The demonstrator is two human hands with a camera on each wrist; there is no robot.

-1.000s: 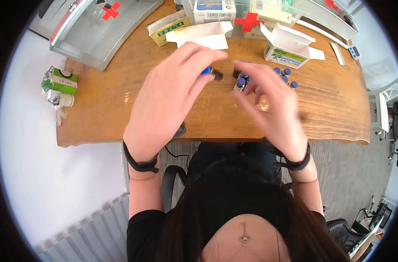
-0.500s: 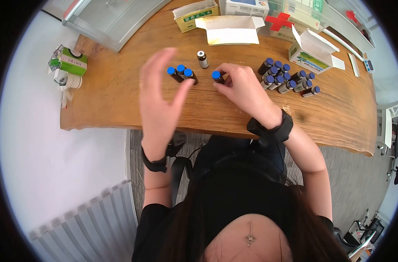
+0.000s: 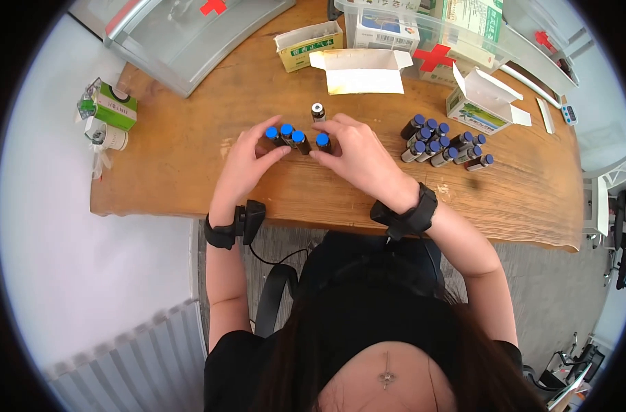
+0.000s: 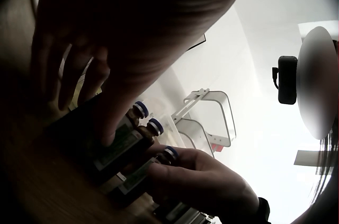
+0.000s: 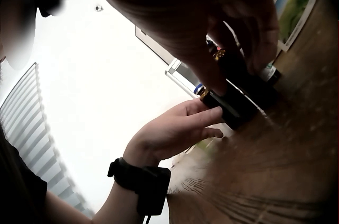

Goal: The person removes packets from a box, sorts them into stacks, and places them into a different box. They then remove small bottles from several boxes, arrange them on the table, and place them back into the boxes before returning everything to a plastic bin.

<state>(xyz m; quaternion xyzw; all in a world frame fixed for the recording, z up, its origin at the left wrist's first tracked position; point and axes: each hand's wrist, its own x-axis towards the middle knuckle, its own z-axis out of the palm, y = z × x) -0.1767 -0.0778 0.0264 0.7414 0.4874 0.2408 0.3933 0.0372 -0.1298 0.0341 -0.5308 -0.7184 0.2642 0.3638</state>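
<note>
Three dark bottles with blue caps [image 3: 287,130] stand close together inside the curve of my left hand [image 3: 243,166], thumb on the near side and fingers on the far side. In the left wrist view the left thumb [image 4: 108,135] lies against a bottle. Just right of them, my right hand [image 3: 365,156] pinches another blue-capped bottle [image 3: 323,141] upright between thumb and fingers. Behind it stands a white-capped bottle [image 3: 317,111], close to the right fingers. The right wrist view shows both hands around dark bottles, partly hidden by the right hand [image 5: 212,23].
Several dark-blue-capped bottles [image 3: 433,143] stand on the wooden table [image 3: 168,161] to the right. Behind are an opened white carton [image 3: 364,72], a yellow-green box [image 3: 311,49], an open box [image 3: 479,110] and clear bins. A green box [image 3: 115,106] lies far left.
My left hand has come down around the three bottles. The right hand has carried its bottle left, beside them. The head view has shifted slightly.
</note>
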